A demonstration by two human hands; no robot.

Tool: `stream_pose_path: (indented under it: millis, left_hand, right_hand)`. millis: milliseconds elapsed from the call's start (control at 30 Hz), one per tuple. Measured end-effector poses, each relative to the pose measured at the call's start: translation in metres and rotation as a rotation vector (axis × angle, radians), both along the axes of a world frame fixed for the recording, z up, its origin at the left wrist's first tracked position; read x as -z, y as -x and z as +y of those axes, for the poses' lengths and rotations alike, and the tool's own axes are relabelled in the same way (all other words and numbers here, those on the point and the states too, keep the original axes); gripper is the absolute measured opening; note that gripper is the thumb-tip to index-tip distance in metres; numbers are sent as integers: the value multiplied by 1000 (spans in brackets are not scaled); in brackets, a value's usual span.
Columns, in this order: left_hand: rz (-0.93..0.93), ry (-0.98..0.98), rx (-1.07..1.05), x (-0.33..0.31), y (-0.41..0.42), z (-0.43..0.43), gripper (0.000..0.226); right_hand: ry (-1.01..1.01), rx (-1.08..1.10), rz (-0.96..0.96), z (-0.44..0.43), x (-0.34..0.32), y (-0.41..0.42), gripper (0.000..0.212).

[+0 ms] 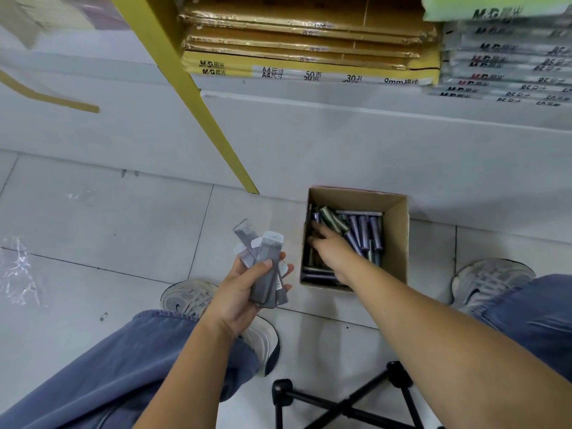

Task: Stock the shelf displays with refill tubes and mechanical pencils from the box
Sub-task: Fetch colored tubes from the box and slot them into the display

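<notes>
1. The refill tubes (266, 264) are flat, grey, half-transparent cases with white rounded tops. Several are spread like a fan.
2. The left hand (240, 294) grips them at their lower ends, with the thumb across the front and the fingers curled behind. It is above the floor, just left of the box.
3. The box (397, 243) is small brown cardboard, open on top, and stands on the floor tiles (108, 218). It holds purple and dark green stick-shaped packs (363, 232), lying crossed.
4. The right hand (329, 247) is inside the box near its left wall, fingers down among the packs. I cannot tell if it holds one.
5. The far edge of the box is near the white shelf base (340, 134). A yellow post (198, 97) meets the floor just left of it.
6. Left of the post, the tiles run wide. A black stool frame (356, 400) stands below the arms.
</notes>
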State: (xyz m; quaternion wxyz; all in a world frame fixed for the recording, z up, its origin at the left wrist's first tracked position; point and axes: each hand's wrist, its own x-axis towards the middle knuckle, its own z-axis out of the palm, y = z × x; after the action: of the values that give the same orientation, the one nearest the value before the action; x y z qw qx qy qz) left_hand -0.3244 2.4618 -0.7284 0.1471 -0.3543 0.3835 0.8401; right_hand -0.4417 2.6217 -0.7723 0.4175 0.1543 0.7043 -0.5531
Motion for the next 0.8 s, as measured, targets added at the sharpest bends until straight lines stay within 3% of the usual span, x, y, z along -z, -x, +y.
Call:
stream_pose_path:
  millis: [133,367,667,800]
  left_hand:
    - [-7,5,13,1,1,2,56]
    - [-2,-3,-13,1,2,1,46]
    - [99,-3,-5,-29,12,2,45]
    - [174,-15,38,-61,24,13,48]
  right_hand:
    - [46,63,21,10,-1,-6,42]
    - [122,232,106,6,-18,-17,33]
    - [-45,287,374,17,-52,-12,15]
    - [104,244,373,45,-100,-1,11]
